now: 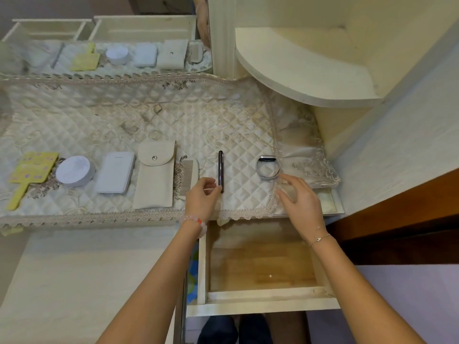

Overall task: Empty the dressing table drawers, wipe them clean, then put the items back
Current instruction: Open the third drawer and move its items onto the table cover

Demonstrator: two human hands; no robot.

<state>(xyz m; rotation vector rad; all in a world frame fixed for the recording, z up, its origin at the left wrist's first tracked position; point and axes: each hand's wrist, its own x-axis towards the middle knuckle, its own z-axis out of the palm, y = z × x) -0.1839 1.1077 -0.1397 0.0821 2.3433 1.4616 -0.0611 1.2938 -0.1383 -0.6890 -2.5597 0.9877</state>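
2 hands up over the table top. Left hand (pixel 202 194): thumb + forefinger curled on the near end of a pen (pixel 220 167) (or sth similar, dark + slim), looks like a light pinch. Right hand (pixel 299 198): fingers loosely curved, holding nothing, hovering over the lace edge of the cloth (pixel 149 112), just beside a wristband (pixel 268 168), not touching it afaict. Pen lies pointing away from the person, between comb (pixel 188 177) and wristband. Further left in a row: pouch (pixel 154 177), white box (pixel 115 173), round tin (pixel 74 171), yellow hand mirror (pixel 27 177). Drawer (pixel 260 302) is pulled out below the hands, bare wood bottom, nothing in it that I can see, so emptying looks done for this one. Handling, my guess: all light stuff. Pen is stiff + glossy, may roll on quilting, take it mid-body. Wristband is a stiff-ish loop, hook a finger through or pinch the rim. Pouch is soft, contents unknown, lift from under. Tin may be slick, grip across the lid. Cloth will slide/bunch if things get dragged, so lift, don't push. Hard to see: drawer's back part sits under the table edge and its right wall is behind the right forearm. No wiping cloth in view. Colourful thing left of the drawer is cut off, can't ID. Wall mirror (pixel 99 40) only repeats the row.
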